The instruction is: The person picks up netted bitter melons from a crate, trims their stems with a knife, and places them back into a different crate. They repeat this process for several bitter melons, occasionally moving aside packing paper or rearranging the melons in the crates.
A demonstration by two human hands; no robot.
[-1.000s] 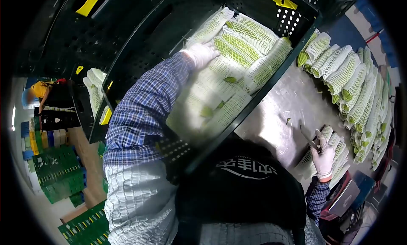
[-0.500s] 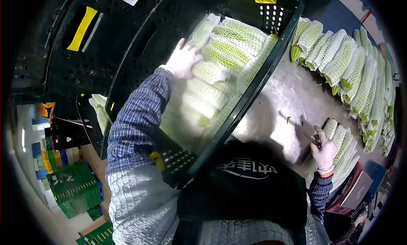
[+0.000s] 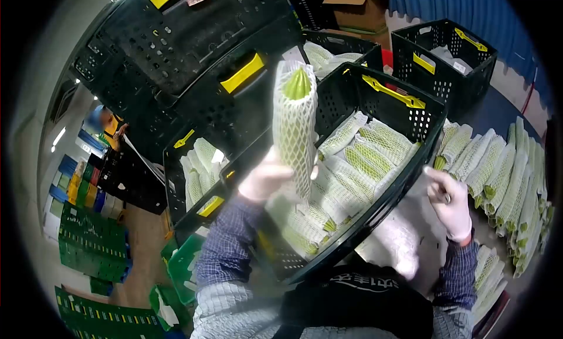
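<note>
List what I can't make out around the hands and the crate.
Head view: whether the right hand holds anything; small, blurred, covered by its fingers.
Head view: lower end of the netted vegetable; hidden by the blurred left hand.
Head view: floor of the black crate; covered by packed pieces.
Head view: table row at right; cut by the lens edge.
</note>
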